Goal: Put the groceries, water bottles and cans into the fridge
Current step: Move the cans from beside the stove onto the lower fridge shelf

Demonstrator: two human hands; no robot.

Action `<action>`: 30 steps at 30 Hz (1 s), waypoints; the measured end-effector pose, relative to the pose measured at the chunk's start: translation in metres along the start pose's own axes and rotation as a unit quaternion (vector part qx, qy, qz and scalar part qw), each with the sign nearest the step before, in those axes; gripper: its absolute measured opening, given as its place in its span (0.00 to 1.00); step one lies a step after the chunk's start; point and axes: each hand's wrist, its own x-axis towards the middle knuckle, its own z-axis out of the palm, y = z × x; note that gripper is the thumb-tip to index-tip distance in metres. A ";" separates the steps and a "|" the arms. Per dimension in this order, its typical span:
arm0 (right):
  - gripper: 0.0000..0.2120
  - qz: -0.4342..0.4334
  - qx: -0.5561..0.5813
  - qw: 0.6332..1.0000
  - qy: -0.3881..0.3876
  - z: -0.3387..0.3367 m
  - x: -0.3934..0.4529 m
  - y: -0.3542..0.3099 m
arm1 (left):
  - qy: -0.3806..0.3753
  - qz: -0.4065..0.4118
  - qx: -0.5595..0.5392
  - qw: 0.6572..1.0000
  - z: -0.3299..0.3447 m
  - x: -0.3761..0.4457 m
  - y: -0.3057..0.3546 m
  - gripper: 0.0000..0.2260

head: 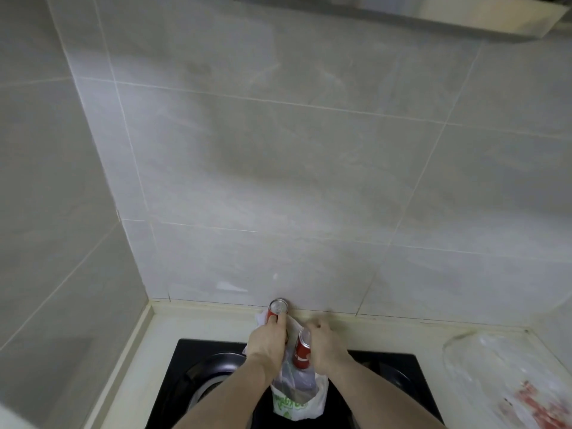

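Note:
My left hand (268,339) grips a red can (277,309) with a silver top and holds it upright near the tiled wall. My right hand (325,343) grips the rim of a thin white plastic bag (297,397) with green print. A second red can (301,351) leans between my two hands, partly inside the bag. The bag stands on the black stove (185,376), and its lower contents show only as dark shapes through the plastic.
A cream counter (198,320) frames the stove and meets grey tiled walls behind and to the left. A clear plastic bag with red contents (501,376) lies on the counter at the right. A range hood (433,13) hangs at the top.

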 end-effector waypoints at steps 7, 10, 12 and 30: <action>0.25 0.005 0.039 0.999 0.006 0.017 -0.013 -0.002 | -0.044 -0.003 0.001 0.999 0.004 -0.003 -0.007 0.25; 0.26 0.015 0.069 0.997 0.017 0.016 -0.026 -0.002 | -0.058 0.020 0.001 0.998 0.001 -0.009 -0.010 0.21; 0.28 0.014 0.073 0.997 0.022 0.015 -0.035 0.001 | -0.037 0.028 -0.022 0.999 0.001 -0.014 -0.012 0.19; 0.26 0.043 0.428 0.862 0.266 -0.054 -0.218 0.043 | 0.129 0.066 -0.429 0.892 -0.096 -0.164 0.010 0.16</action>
